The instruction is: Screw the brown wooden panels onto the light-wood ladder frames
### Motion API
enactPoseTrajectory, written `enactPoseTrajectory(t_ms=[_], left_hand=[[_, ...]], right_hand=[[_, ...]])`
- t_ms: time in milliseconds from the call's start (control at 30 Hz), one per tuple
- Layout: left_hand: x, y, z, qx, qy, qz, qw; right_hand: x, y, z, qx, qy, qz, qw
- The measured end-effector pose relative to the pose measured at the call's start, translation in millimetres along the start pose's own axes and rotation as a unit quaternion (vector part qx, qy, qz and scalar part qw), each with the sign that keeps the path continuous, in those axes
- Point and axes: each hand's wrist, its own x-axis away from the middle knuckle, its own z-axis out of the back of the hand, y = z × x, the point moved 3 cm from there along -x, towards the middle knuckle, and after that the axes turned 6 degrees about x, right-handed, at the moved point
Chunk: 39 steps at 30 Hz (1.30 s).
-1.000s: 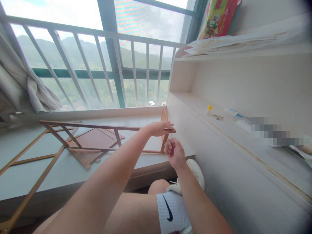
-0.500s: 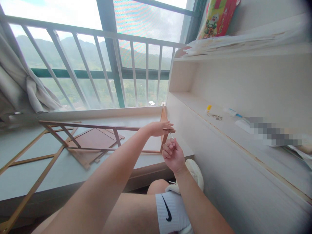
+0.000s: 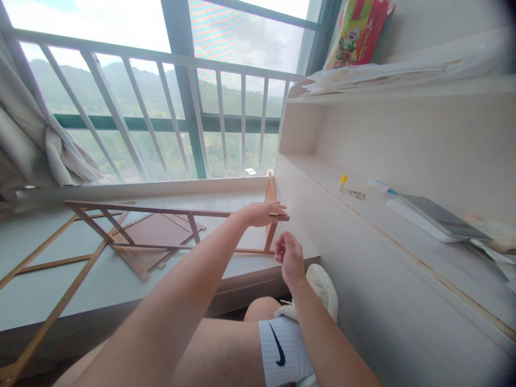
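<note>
A brown wooden frame (image 3: 193, 228) stands on its long side on the white window ledge. My left hand (image 3: 260, 214) lies over the right end of its upper rail and holds it, the fingers stretched past the wood. Just below that end, my right hand (image 3: 289, 252) is closed. A thin metal rod, which looks like a hex key (image 3: 281, 224), runs between this hand and the rail end; its tip and most of its length are hidden or blurred. A reddish-brown wooden panel (image 3: 157, 236) lies flat behind the frame.
Another wooden frame (image 3: 60, 301) leans across the ledge at left. The white shelf (image 3: 387, 226) at right bears small brass-coloured screws (image 3: 355, 194), a yellow-capped item (image 3: 343, 180) and a dark tablet-like device (image 3: 443, 215). A white railing (image 3: 221, 113) borders the window. My shoe (image 3: 322, 290) is below.
My right hand has turned at the wrist and shifted slightly right, its fingers now facing left. The left hand and the wooden frame have stayed in place.
</note>
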Motion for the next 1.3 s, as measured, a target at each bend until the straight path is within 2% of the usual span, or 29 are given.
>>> enactPoseTrajectory(t_ms=[133,300,400,833,1100,1300], left_hand=[[1.2,1.9,0.0,0.000,0.000,0.000,1.000],[2.4,2.7,0.5,0.000,0.000,0.009,1.000],[1.9,2.1,0.6,0.003,-0.002,0.011,1.000],[-0.1,-1.1,-1.2,-0.007,0.008,0.007,1.000],[0.0,-1.3,-2.0,-0.010,0.018,0.005,1.000],[0.8,-0.8,-2.0,-0.016,0.029,0.004,0.999]], right_hand=[[-2.3,0.0,7.5,0.111,0.035,0.072,0.991],[-2.5,-8.2,17.0,0.244,0.101,0.142,0.954],[-1.8,-11.6,18.3,0.290,0.115,0.160,0.937],[-2.9,-13.1,13.1,0.303,0.104,0.168,0.932],[-3.7,-13.8,5.0,0.247,0.080,0.165,0.952],[-4.5,-10.8,6.4,0.242,0.078,0.158,0.954]])
